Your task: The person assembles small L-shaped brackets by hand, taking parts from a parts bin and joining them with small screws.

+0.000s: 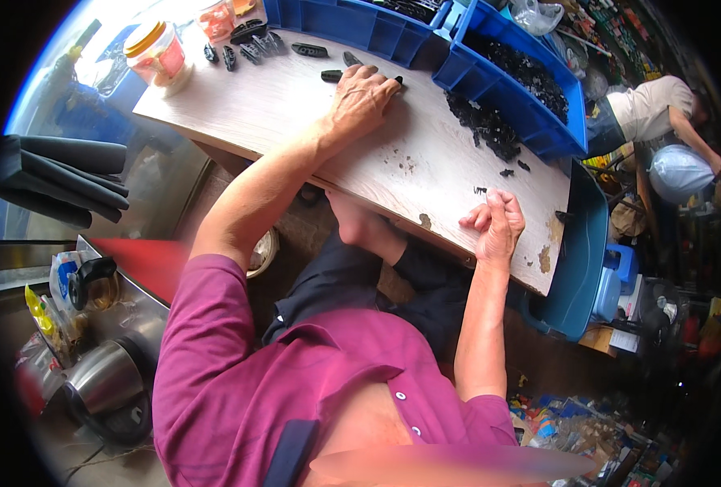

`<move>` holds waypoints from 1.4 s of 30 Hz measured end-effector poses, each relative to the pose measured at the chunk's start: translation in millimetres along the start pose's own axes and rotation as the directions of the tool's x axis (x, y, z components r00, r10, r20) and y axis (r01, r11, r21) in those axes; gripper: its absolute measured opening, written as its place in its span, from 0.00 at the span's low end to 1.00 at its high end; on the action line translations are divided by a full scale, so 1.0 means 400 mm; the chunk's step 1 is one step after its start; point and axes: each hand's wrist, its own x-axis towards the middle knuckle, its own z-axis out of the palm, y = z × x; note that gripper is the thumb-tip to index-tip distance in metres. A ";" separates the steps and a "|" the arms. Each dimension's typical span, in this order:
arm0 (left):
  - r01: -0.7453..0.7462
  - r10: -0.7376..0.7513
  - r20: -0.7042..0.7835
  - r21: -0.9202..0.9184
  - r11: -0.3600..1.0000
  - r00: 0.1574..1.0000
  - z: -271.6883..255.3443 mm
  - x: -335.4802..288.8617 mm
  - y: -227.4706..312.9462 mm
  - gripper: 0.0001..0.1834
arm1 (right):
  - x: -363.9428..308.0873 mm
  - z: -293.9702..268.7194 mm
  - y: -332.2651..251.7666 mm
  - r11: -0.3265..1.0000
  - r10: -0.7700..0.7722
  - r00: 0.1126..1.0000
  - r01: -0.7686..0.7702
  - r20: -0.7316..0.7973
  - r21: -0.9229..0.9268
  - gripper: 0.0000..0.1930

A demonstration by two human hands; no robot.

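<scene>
Table edge (433, 235) near right hand (498, 226), left hand (362, 101) well apart

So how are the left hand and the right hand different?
The left hand shows its back; the right hand has its fingers curled in. The left hand reaches far across the white table, by a black piece; the right hand is nearer the body, by a small black bit. Both are bare.
</scene>
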 end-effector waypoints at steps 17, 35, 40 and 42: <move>-0.002 -0.039 -0.266 -0.150 0.989 0.963 -0.029 -0.049 0.082 0.13 | 0.000 -0.024 0.009 1.000 0.009 1.000 -0.009 0.020 -0.019 0.07; 0.477 -0.218 0.572 -0.799 -0.366 0.791 -0.043 -0.114 0.378 0.16 | -0.012 0.001 -0.017 0.990 0.011 0.999 -0.006 -0.033 0.144 0.10; 0.468 -0.109 0.568 -0.759 -0.452 0.816 -0.003 -0.099 0.438 0.16 | -0.008 -0.021 -0.005 0.992 -0.022 1.000 0.024 -0.018 0.125 0.08; 0.484 -0.080 0.571 -0.756 -0.440 0.817 0.007 -0.094 0.444 0.16 | -0.007 -0.028 -0.008 0.993 0.002 1.000 -0.001 -0.008 0.114 0.06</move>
